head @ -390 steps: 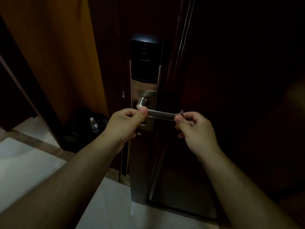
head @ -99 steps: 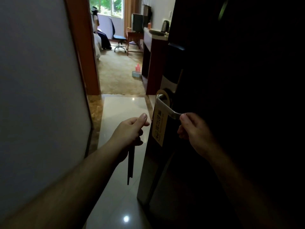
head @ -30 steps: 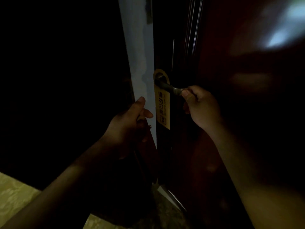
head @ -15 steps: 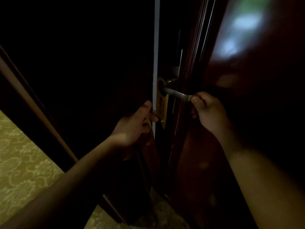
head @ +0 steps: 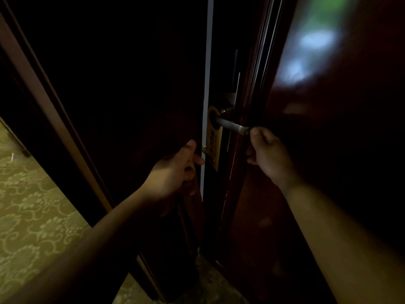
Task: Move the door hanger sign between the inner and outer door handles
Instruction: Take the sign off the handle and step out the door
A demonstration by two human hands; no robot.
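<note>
A yellow door hanger sign [head: 213,139] hangs by its hole on the metal lever handle [head: 230,125] of the dark red door [head: 328,150]. My right hand [head: 267,154] grips the free end of that lever. To the left of the sign, my left hand [head: 175,170] is at the edge of the door frame [head: 131,128], thumb pointing toward the sign. Its fingers are curled round a dark thin strip [head: 185,227] that hangs below it. Only a thin pale gap [head: 207,62] shows between door and frame. The handle on the door's other face is hidden.
Patterned beige carpet [head: 32,216] covers the floor at the lower left. A brown frame moulding [head: 43,95] runs diagonally on the left. The scene is very dark, with a light reflection [head: 311,44] on the door's glossy face.
The pale gap between door and frame has narrowed over the last second as the door swung toward the frame. Both hands keep their holds; the sign still hangs on the lever.
</note>
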